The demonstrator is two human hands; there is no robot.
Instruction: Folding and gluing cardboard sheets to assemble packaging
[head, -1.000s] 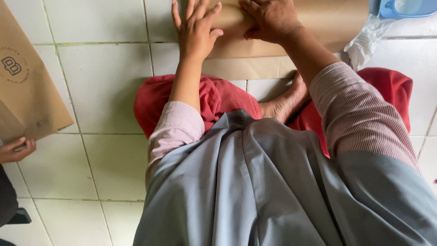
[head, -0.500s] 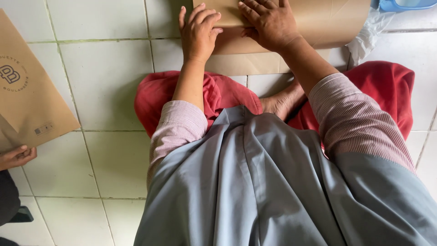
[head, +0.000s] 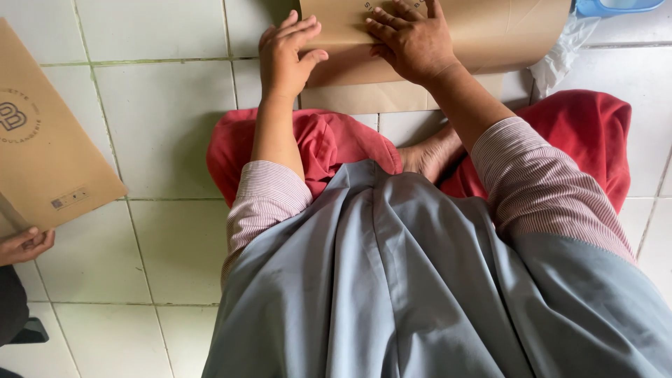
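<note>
Both hands sit slightly lower in the head view than half a second ago, and the left hand (head: 285, 57) has closed its spread a little; the sheet under them has barely shifted. Head view, entry one: a brown paper bag (head: 448, 38) lies flat on the white tiled floor (head: 168, 126) at the top of the frame, its folded lower edge toward the person's knees. Left hand: palm down, fingers together, pressing the bag's left edge, holding nothing. Right hand (head: 409, 43): flat and fairly wide, fingers fanned over the bag's middle, also gripping nothing. Judgement on the pressing in hand: even weight along the crease, edges kept square, would likely give a clean fold. Entry two: a second brown paper bag (head: 49, 147) at left, flat, held at its lower corner by another person's hand (head: 24, 245); contents cannot be told. Entry three: a blue plastic container (head: 616, 7) at the top right corner, mostly cut off, its contents out of sight.
</note>
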